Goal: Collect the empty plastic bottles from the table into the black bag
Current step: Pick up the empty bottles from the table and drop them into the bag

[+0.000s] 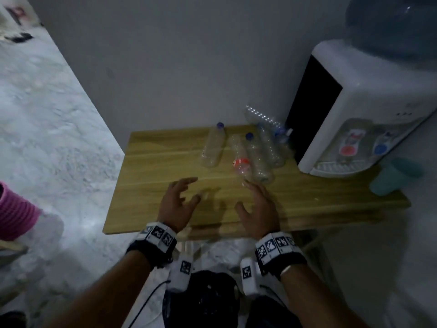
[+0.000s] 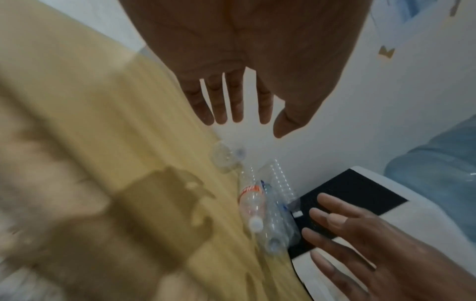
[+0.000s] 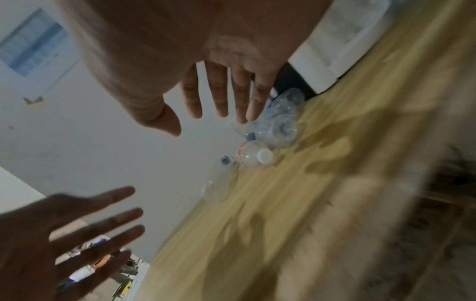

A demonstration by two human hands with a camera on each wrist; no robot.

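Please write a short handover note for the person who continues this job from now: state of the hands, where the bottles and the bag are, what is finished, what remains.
Left hand: open, fingers spread, above the table, holds nothing.
Right hand: open, empty, fingertips close to the nearest bottle, touching unclear.
Bottles: all lie on the table's far side. One blue-capped bottle lies apart on the left; the red-label bottle and the rest are piled beside the dispenser.
Bag: dark, low between the arms, near the table's front edge; contents not visible.
Done: no bottle picked up.
Left: all bottles go into the bag.
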